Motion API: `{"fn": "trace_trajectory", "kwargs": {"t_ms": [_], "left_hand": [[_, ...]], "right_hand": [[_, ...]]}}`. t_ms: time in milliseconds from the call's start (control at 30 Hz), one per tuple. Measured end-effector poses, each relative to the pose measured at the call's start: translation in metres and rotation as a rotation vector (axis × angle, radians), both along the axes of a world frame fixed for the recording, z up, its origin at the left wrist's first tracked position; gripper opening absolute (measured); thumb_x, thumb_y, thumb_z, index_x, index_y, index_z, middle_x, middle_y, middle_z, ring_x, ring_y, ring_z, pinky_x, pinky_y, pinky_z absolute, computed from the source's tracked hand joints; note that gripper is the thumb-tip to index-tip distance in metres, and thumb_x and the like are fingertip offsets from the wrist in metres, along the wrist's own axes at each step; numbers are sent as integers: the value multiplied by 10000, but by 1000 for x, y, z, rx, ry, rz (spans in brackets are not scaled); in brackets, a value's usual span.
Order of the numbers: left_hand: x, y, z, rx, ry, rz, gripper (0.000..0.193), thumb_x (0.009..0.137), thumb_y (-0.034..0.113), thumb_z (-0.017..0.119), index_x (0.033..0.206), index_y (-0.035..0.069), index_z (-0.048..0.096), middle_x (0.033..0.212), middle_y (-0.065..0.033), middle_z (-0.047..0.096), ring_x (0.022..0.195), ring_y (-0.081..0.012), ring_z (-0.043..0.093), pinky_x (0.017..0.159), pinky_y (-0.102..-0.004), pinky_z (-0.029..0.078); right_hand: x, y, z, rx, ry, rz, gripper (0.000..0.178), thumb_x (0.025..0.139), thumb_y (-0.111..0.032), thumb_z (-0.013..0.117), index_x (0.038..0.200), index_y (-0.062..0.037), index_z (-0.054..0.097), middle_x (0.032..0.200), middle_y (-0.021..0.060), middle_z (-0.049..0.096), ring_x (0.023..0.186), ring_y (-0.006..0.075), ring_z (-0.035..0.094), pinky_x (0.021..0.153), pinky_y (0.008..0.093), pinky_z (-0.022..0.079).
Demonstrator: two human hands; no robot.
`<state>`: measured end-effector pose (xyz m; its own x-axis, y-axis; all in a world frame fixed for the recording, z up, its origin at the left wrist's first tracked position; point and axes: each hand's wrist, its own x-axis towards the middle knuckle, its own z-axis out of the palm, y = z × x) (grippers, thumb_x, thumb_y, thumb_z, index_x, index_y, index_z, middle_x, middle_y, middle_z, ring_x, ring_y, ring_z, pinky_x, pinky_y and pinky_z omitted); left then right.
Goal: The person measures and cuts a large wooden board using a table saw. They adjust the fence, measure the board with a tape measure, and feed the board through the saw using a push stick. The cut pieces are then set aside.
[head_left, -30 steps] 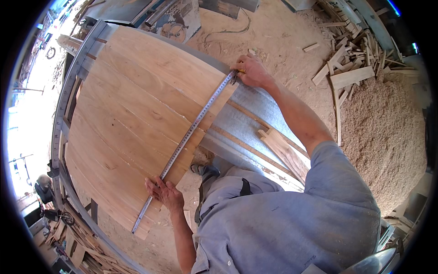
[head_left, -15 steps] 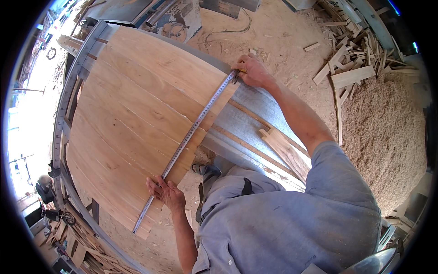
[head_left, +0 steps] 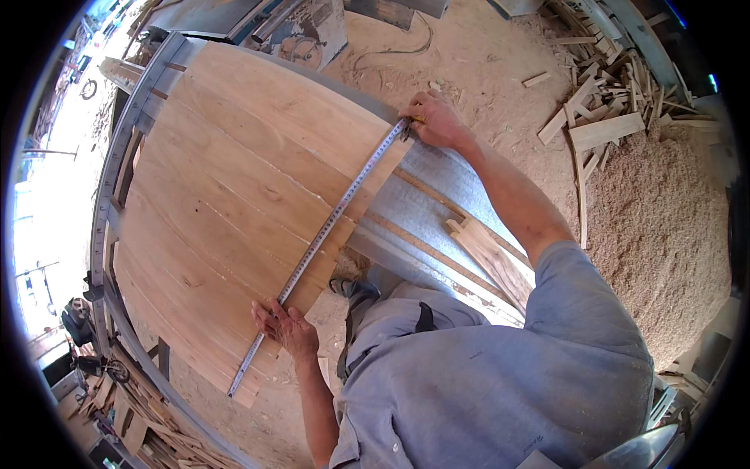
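Observation:
A wide panel of pale boards (head_left: pixel 219 172), with seams running along it, lies in front of me. A white tape measure blade (head_left: pixel 323 234) is stretched straight across its near end. My right hand (head_left: pixel 439 123) is closed around the tape measure's case at the panel's far right corner; the fingers mostly hide the case, and a little yellow shows. Lower down, my left hand (head_left: pixel 291 330) rests over the blade with its fingers spread, touching tape and wood. Past that hand the blade runs on to the panel's near left edge.
A metal-topped bench (head_left: pixel 437 176) supports the panel, and a short wooden piece (head_left: pixel 492 258) lies on it. A curved metal rail (head_left: pixel 101 211) runs along the left. Scrap wood (head_left: pixel 605 129) and a sawdust heap (head_left: pixel 656 242) lie at the right.

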<state>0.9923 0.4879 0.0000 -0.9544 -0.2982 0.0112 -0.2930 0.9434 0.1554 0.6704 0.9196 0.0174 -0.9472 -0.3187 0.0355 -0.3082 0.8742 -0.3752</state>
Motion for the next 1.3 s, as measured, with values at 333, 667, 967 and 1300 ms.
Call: {"fn": "trace_trajectory", "kwargs": {"t_ms": [333, 667, 967, 1300], "left_hand": [[-1, 2, -3, -28, 32, -20, 513, 1003, 215, 472, 1480, 49, 383, 1606, -236, 194, 1482, -425, 176, 1202, -540, 147], [-8, 54, 5, 305, 479, -460, 531, 851, 117, 642, 1355, 99, 476, 1500, -265, 368, 1391, -473, 357, 1145, -597, 284], [-58, 48, 13, 145, 113, -545, 519, 794, 147, 662, 1302, 111, 561, 1564, -204, 323, 1454, -414, 303, 1189, -550, 236], [-69, 26, -15, 74, 148, -581, 483, 833, 213, 628, 1314, 178, 607, 1605, -131, 324, 1483, -355, 289, 1206, -550, 212]], "right_hand": [[0, 4, 0, 2, 20, 8, 297, 832, -151, 675, 1116, -179, 759, 1188, 69, 629, 1194, 303, 531, 1027, 414, 456], [51, -54, 35, -193, 51, 202, 158, 694, -64, 649, 833, -67, 724, 868, 136, 625, 876, 336, 599, 752, 449, 488], [99, -113, 36, -365, 53, 110, 121, 728, -102, 702, 837, -115, 752, 845, 91, 648, 880, 306, 636, 728, 413, 530], [123, -146, 27, -277, 270, -21, 136, 690, -82, 710, 813, -130, 743, 797, 72, 596, 835, 283, 596, 686, 427, 509]]}}
